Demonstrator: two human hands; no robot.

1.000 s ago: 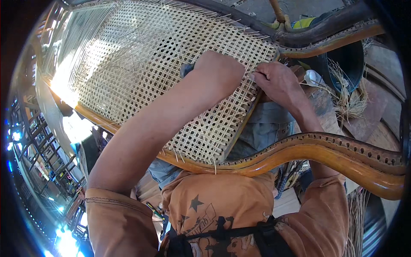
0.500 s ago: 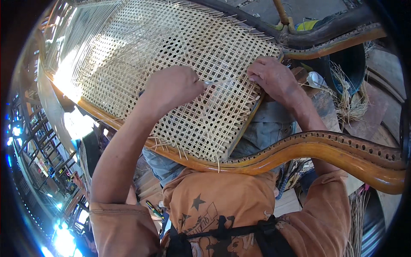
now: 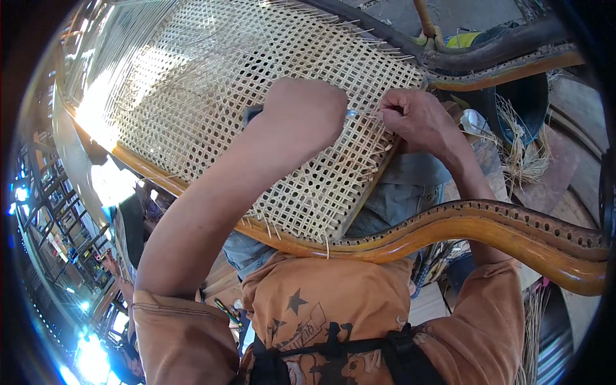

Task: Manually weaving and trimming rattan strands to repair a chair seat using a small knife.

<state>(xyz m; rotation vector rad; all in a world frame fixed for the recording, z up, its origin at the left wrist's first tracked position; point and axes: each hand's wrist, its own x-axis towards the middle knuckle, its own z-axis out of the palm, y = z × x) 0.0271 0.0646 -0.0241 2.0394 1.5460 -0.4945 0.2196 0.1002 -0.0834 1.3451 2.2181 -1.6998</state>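
Firstly, at far left, strong glare beside an orange-brown rail (image 3: 151, 171), bent by the lens. Next, a woven panel (image 3: 192, 90) of pale cane, with a grid of small holes, placed across the middle, above the denim-covered legs (image 3: 407, 186). Then, just behind the left wrist, a dark blue piece (image 3: 251, 114), maybe a handle, but cannot tell surely. Further right, the left hand (image 3: 307, 109) over the panel, grip narrow and closed, apparently around a slim tool (image 3: 351, 113), shiny at its tip and directed to the right. Between both hands, a pale strand (image 3: 369, 116). At the panel's right edge, the right hand (image 3: 417, 115), grip curled tight, apparently pinching the strand; exact fingertip contact impossible to see. Judging from this, probably in the step of working a single strand through the weave, close to the border. For the next move, likely needed: steady hold with the right, careful guiding of the tip with the left. Farther right, a curved rail (image 3: 513, 221) with a row of holes, and beyond it, loose cane strips (image 3: 529, 163).
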